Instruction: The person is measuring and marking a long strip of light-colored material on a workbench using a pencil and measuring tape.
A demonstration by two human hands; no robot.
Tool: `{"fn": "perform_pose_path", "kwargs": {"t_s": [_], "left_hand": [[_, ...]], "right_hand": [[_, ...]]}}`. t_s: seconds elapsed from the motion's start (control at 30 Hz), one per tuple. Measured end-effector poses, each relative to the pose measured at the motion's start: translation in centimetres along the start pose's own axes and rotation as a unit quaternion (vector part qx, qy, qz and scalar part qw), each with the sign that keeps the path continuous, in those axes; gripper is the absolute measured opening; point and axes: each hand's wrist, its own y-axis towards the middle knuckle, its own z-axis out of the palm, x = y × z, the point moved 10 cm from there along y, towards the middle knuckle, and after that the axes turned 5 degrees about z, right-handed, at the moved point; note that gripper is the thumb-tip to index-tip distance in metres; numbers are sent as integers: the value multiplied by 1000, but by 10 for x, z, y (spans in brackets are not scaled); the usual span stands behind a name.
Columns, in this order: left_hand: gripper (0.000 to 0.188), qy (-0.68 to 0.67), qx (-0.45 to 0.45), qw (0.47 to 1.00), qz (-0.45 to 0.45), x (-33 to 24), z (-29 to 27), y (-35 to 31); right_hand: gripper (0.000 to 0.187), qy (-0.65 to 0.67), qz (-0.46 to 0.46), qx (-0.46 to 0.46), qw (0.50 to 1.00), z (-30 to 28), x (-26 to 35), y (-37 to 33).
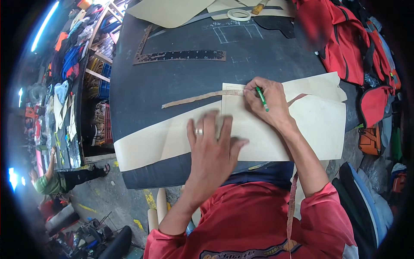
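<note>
A large cream sheet of pattern paper (315, 125) lies across the near side of the dark table. Over its upper edge my right hand (268, 100) is closed round a green pencil (261, 99). Those same fingers press on a worn tape measure (194, 100), whose loose end stretches left past the paper onto the table. More of the tape shows right of my wrist and hangs down by my shirt. My left hand (211, 144), with a ring on one finger, is spread above the paper and slightly blurred; I cannot tell whether it touches.
A dark L-shaped ruler (181, 55) lies farther back on the table (172, 80), near chalk lines. Beyond are a tape roll (239, 15) and more cream paper (172, 11). Red bags (349, 47) crowd the right side. At the left, a person (54, 182) is beside cluttered shelves.
</note>
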Motion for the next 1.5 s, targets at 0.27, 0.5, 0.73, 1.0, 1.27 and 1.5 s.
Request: {"fn": "perform_pose_path", "kwargs": {"t_s": [0.27,0.5,0.73,1.0,1.27,1.5], "left_hand": [[81,101,35,994,-23,28,41,34],[82,129,27,991,-10,28,44,40],[83,109,54,992,-16,31,50,41],[82,106,53,993,-20,33,51,42],[82,110,57,992,-25,32,50,41],[83,108,51,993,-17,30,50,41]], "right_hand": [[13,14,-9,-10,1000,1,3,2],[14,17,10,-16,1000,0,-3,3],[12,30,44,-2,999,0,-2,3],[14,26,66,10,997,3,-7,5],[14,13,81,13,997,5,-6,7],[14,-4,56,-4,998,5,1,8]]}}
